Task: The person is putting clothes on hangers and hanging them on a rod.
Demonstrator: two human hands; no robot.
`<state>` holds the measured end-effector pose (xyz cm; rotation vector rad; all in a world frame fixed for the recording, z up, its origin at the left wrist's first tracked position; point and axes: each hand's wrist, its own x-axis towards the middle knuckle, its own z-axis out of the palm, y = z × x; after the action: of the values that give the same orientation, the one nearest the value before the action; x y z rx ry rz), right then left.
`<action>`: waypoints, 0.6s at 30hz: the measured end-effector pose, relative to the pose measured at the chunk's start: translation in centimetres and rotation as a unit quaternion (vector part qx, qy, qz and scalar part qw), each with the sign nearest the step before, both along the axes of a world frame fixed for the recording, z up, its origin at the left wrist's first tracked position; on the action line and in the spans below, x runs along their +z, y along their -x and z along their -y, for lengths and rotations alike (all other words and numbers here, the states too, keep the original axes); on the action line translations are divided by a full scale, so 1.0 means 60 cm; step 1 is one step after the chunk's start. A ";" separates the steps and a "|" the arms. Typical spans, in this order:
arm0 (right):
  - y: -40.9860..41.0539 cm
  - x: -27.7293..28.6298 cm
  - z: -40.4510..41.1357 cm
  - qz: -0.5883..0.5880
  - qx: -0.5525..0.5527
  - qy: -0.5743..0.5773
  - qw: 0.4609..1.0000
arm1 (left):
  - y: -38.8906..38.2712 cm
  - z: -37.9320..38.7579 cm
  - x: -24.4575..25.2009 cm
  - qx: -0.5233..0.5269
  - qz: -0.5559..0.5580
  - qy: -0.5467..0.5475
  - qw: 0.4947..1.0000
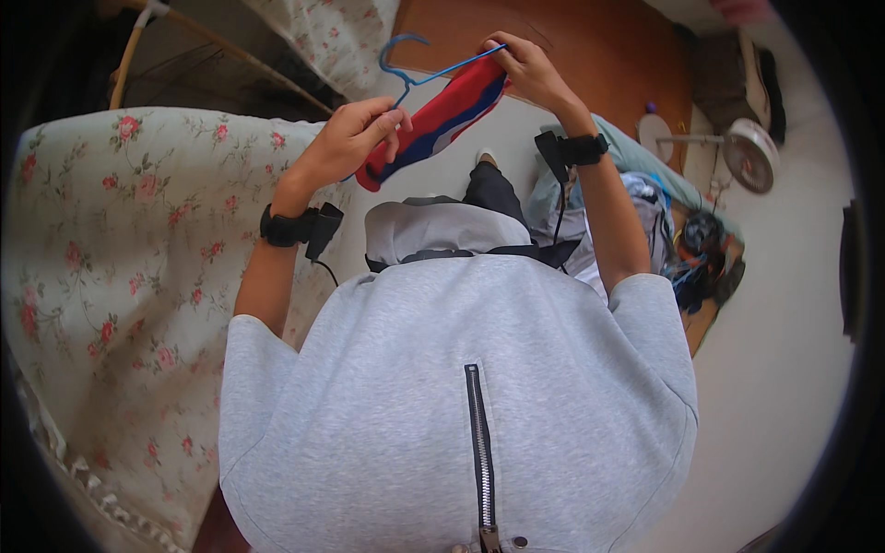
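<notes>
Both hands hold up a blue clothes hanger (453,68) in front of me, its open hook bending off to the upper left. Below its bar hangs a striped cloth (435,124) in red, blue and white, perhaps a garment. My left hand (359,135) grips the hanger on the side below the hook, near the dark-marked red end of the cloth. At the other shoulder of the hanger, my right hand (529,69) pinches the tip together with the cloth's upper corner. How the cloth is fastened to the hanger is partly hidden by my fingers.
A flower-patterned fabric cover (138,207) spreads over a large surface on my left. To the right stands a white fan (750,155). Near my right elbow lie piled clothes (639,207) and a cluttered heap of cables (702,242). A brown panel (608,41) rises ahead.
</notes>
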<state>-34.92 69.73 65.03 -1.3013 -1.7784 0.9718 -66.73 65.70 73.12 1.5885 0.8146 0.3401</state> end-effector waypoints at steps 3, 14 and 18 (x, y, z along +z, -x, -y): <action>0.020 -0.027 -0.063 -0.010 0.037 -0.077 0.996 | -0.003 -0.005 -0.027 0.109 0.053 0.054 0.991; 0.083 0.058 -0.027 -0.070 0.329 0.097 0.937 | -0.042 -0.032 -0.068 0.490 0.125 0.102 0.857; 0.097 0.040 -0.054 -0.098 0.338 0.131 0.927 | -0.083 -0.056 -0.078 0.543 0.111 0.074 0.829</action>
<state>-40.73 73.00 67.44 -0.6824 -2.0200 1.6981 -61.75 69.06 68.46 0.7607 1.4642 1.2144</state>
